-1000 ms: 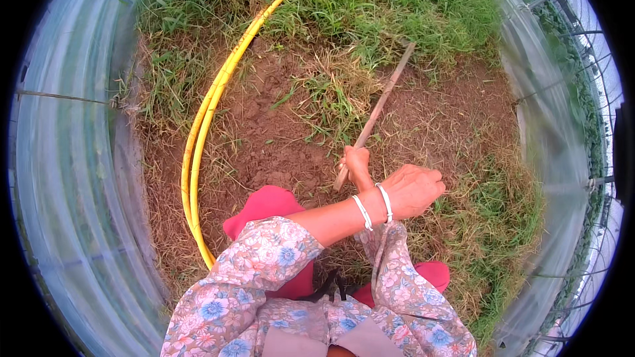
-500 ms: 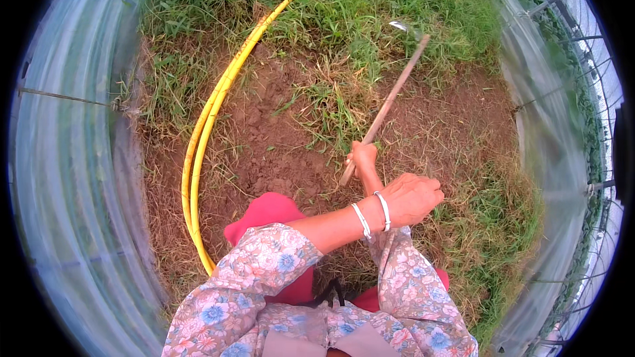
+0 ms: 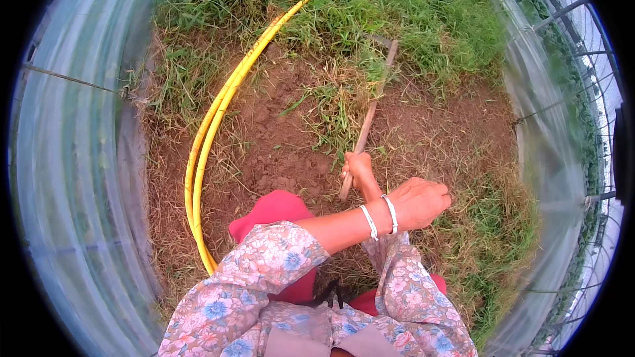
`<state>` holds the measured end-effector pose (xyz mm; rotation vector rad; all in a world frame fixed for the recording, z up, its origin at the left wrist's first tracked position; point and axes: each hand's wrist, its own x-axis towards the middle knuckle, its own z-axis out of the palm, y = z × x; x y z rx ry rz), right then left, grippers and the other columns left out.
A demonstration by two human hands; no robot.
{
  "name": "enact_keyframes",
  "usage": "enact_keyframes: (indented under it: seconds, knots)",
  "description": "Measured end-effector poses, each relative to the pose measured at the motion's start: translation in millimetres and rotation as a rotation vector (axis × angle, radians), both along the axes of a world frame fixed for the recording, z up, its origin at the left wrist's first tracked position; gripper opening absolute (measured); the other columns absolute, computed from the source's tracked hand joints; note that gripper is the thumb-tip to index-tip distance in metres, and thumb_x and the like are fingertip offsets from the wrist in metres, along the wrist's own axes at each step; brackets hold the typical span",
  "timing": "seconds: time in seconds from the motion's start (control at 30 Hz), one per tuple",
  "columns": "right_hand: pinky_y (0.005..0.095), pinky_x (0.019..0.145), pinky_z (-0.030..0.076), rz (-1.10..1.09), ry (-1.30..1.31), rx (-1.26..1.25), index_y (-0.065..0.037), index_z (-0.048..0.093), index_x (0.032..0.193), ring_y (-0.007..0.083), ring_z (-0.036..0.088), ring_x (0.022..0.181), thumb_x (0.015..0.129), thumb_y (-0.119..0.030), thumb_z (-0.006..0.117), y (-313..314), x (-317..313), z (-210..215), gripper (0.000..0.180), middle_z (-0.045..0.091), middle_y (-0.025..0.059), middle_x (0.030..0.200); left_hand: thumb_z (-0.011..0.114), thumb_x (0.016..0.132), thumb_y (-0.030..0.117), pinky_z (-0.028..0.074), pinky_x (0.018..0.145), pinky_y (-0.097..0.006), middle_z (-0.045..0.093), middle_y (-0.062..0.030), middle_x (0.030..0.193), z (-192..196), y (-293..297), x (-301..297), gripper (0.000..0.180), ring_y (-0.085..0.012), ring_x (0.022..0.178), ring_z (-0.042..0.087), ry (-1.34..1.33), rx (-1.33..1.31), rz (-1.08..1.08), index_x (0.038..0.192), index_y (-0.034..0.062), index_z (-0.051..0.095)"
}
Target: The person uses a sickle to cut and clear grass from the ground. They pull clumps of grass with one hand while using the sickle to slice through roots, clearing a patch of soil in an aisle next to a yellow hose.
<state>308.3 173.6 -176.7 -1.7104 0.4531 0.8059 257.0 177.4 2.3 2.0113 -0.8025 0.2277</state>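
My right hand (image 3: 360,170) is wrapped round the lower part of a long wooden handle of a sickle (image 3: 370,119). Its thin metal blade, at the far end of the handle, is partly lost in the green grass (image 3: 436,33). Crossing over the right forearm, my left hand (image 3: 419,202) is to the right of it, back upward, with white bands at the wrist. Its fingers curl under, and whatever they hold, if anything, is hidden. Weeds and cut grass (image 3: 334,109) stand just left of the handle.
A yellow hose (image 3: 215,119) curves along the left over bare brown soil (image 3: 278,139). Translucent plastic sheeting rises at the left (image 3: 79,178) and right (image 3: 555,178), with a metal frame beyond the right one. My pink-clad knee (image 3: 271,211) is near the hands.
The sickle's head has swung left and down into the grass, its handle now steeper. My right hand has shifted slightly down in view; the left hand stays crossed over.
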Motion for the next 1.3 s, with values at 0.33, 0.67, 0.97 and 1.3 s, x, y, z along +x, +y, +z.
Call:
enact_keyframes:
  seconds: [0.33, 0.67, 0.97, 1.3]
  knots:
    - [0.0283, 0.037, 0.038, -0.121, 0.067, 0.205, -0.006, 0.048, 0.077, 0.0109, 0.043, 0.041, 0.09, -0.009, 0.055, -100.4, -95.3, 10.5, 0.014, 0.044, -0.0012, 0.055, 0.06, 0.076, 0.008, 0.052, 0.071, -0.043, 0.058, -0.0132, 0.082, 3.8, 12.7, 11.4, 0.008, -0.0328, 0.082, 0.063, 0.007, -0.036, 0.05, 0.083, 0.0029, 0.061]
    - [0.0314, 0.037, 0.04, 0.087, 0.235, -0.03, -0.001, 0.046, 0.106, 0.0134, 0.045, 0.041, 0.084, 0.003, 0.055, -112.0, -209.7, 41.7, 0.024, 0.045, 0.0032, 0.061, 0.06, 0.078, 0.009, 0.052, 0.067, -0.042, 0.055, -0.0115, 0.081, -3.5, 29.3, 12.5, 0.007, -0.0312, 0.077, 0.062, 0.003, -0.016, 0.126, 0.081, 0.0036, 0.058]
    - [0.031, 0.043, 0.042, 0.182, -0.202, -0.106, -0.009, 0.048, 0.093, 0.0133, 0.051, 0.05, 0.091, -0.014, 0.059, -122.1, -56.1, 7.3, 0.012, 0.052, 0.0006, 0.065, 0.061, 0.076, 0.009, 0.052, 0.064, -0.043, 0.056, -0.0101, 0.08, -0.2, -0.9, 13.8, 0.007, -0.0307, 0.076, 0.063, -0.03, -0.025, 0.087, 0.081, 0.0046, 0.059]
    - [0.0443, 0.078, 0.052, 0.592, -0.293, -0.765, 0.001, 0.055, 0.117, 0.0408, 0.067, 0.088, 0.074, -0.012, 0.064, -279.6, -80.1, 70.9, 0.046, 0.066, 0.0282, 0.09, 0.06, 0.08, 0.011, 0.052, 0.066, -0.042, 0.057, -0.0104, 0.08, 8.3, 1.3, 5.9, 0.007, -0.0301, 0.076, 0.063, -0.026, 0.093, 0.089, 0.081, 0.0047, 0.059]
